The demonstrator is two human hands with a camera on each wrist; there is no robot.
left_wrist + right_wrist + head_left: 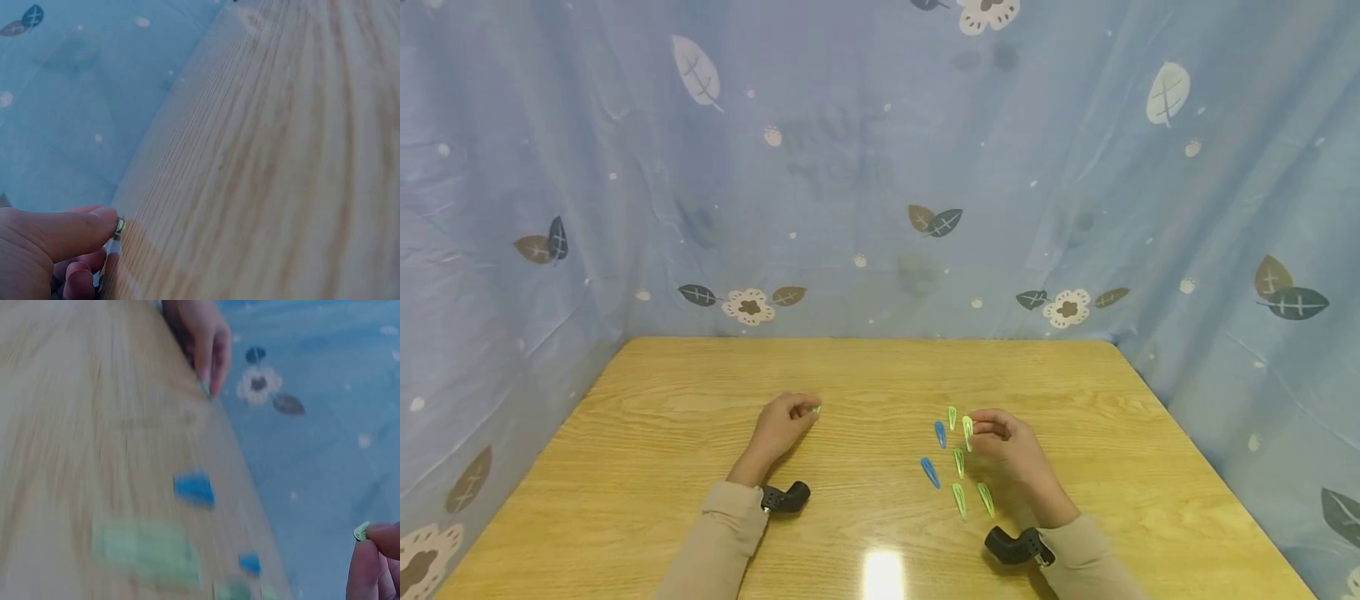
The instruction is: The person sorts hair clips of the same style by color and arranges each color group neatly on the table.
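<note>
My left hand (pixel 784 425) pinches a small green hair clip (pixel 817 409) between thumb and fingers, left of the middle of the table; most of that clip is hidden by the fingers. In the left wrist view only the clip's end (pixel 119 228) shows at the thumb tip. On the right, my right hand (pixel 1009 446) pinches another green hair clip (pixel 967 432) upright by its side. Near it on the table lie several more green hair clips (pixel 958 501) and two blue ones, a nearer blue clip (pixel 930 472) and a farther blue clip (pixel 940 434).
The wooden table (pixel 865 375) reaches back to a blue patterned curtain (pixel 850 167), which also hangs at both sides. A black wrist device (pixel 786 497) sits on the left wrist, and a second black device (pixel 1015 546) on the right. Light glares at the front edge.
</note>
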